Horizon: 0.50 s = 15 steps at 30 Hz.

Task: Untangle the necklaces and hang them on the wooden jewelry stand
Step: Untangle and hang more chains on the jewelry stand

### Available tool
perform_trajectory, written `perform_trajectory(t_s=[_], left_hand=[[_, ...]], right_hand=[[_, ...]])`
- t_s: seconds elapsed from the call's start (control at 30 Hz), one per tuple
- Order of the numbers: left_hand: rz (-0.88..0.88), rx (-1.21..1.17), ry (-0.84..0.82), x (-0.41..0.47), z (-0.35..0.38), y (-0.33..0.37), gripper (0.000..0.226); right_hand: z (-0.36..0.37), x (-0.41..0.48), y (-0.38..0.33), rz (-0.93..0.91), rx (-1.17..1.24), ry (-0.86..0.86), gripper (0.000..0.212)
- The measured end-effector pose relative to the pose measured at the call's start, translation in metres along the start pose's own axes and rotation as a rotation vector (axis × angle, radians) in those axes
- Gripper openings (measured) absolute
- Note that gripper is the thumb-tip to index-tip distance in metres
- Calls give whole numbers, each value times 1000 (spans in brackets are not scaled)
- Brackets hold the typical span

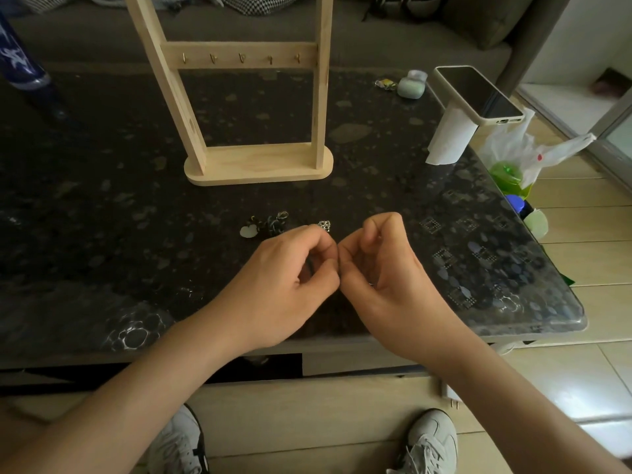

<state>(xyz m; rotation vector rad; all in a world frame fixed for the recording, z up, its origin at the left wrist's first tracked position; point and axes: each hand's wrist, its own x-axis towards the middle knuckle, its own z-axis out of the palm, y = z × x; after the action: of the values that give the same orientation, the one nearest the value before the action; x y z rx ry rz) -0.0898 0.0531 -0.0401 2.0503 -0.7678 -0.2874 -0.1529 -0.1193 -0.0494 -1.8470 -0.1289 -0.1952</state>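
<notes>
The wooden jewelry stand (260,164) stands upright on the dark table, its crossbar carrying several small brass hooks (242,58), all bare. A tangle of necklaces (270,224) with a pale pendant lies in front of the stand's base. A small silver charm (324,225) shows just above my fingers. My left hand (290,268) and my right hand (376,265) meet fingertip to fingertip over the table, fingers curled and pinching a thin dark cord that is barely visible between them.
A phone (478,94) rests on a white paper roll (448,138) at the right. A mint earbud case (410,85) sits behind it. A plastic bag with green and blue items (513,165) hangs off the table's right edge. A blue bottle (17,59) stands far left.
</notes>
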Motion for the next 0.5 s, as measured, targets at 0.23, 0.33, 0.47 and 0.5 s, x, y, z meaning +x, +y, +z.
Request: perform_trajectory(t_s=[0.23,0.33,0.47,0.5], left_hand=[[23,19,-25,0,-4,-1,17],[54,5,80,0,-4,-3,14],[13,-102,126,-1,-3,-4,8],[13,-117,122,-1,-2,-4,10]], right_hand=[[0,0,-1,38,66,-18,21],[-1,0,-1,35,70,8,22],[-4,2,1,11,45,57,24],[-4,2,2,8,32,72,26]])
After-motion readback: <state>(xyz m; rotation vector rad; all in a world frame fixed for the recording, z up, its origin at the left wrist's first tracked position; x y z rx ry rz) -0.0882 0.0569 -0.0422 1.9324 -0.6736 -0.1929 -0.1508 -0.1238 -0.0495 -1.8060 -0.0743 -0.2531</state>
